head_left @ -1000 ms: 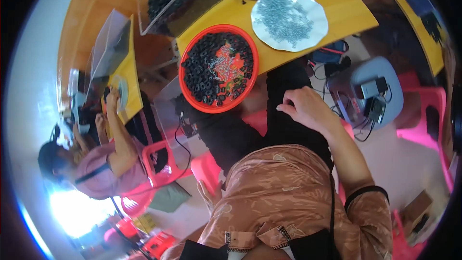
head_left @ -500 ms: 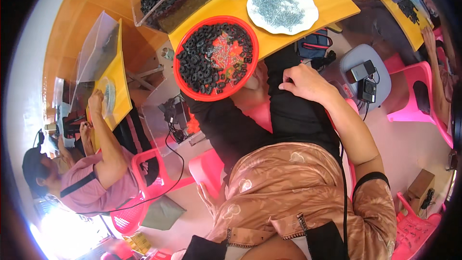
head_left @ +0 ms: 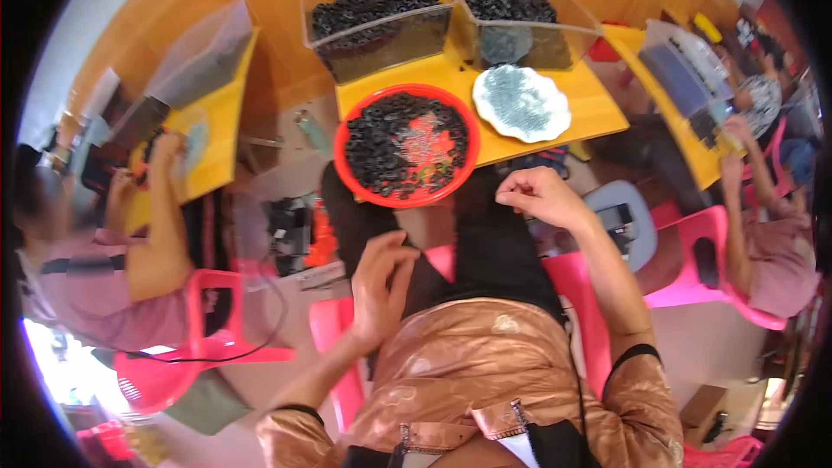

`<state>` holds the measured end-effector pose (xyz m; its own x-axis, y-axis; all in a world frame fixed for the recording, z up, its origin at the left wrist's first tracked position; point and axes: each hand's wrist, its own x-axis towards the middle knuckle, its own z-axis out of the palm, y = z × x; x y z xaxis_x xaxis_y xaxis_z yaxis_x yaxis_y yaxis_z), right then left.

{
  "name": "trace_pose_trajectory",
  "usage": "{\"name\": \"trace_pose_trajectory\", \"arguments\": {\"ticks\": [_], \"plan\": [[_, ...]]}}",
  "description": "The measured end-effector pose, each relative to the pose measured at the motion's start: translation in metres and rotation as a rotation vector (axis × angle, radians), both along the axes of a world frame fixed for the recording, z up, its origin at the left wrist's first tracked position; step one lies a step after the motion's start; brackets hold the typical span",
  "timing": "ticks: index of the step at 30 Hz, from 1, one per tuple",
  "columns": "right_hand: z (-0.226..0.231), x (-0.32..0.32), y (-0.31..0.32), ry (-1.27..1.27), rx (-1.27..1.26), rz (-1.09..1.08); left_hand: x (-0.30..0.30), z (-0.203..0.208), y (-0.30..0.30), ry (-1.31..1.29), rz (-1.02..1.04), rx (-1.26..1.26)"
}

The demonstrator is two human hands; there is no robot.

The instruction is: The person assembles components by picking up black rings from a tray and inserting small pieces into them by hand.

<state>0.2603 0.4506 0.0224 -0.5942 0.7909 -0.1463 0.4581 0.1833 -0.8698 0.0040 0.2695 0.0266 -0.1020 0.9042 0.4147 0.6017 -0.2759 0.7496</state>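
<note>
Red basin (head_left: 404, 203), round, without long axis: overhangs the near edge of the yellow table (head_left: 591, 109) at its left corner. Left hand (head_left: 381, 282), loosely open, basin ahead; right hand (head_left: 542, 195), curled, grip untellable, basin ahead-left; neither clearly nearer.

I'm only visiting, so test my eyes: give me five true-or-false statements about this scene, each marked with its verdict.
1. The red bowl holds black parts. True.
2. The white plate is left of the red bowl. False: the white plate is on its right.
3. The left hand is inside the red bowl. False: the left hand is outside, apart from it.
4. Two clear bins stand beyond the red bowl. True.
5. The table is green. False: the table is yellow.
</note>
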Motion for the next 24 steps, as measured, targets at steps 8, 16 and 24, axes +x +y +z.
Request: {"name": "trace_pose_trajectory", "arguments": {"ticks": [8, 16, 24], "plan": [[0.022, -0.024, 0.008, -0.204, 0.096, -0.122, 0.022, -0.033, 0.078, 0.148, -0.227, 0.456], [0.025, -0.141, 0.100, -0.301, 0.662, -0.014, 0.001, -0.036, 0.080, 0.373, -0.471, 0.371], [-0.012, -0.169, 0.124, -0.387, 0.757, 0.043, -0.007, -0.034, 0.081, 0.333, -0.420, 0.382]]}}
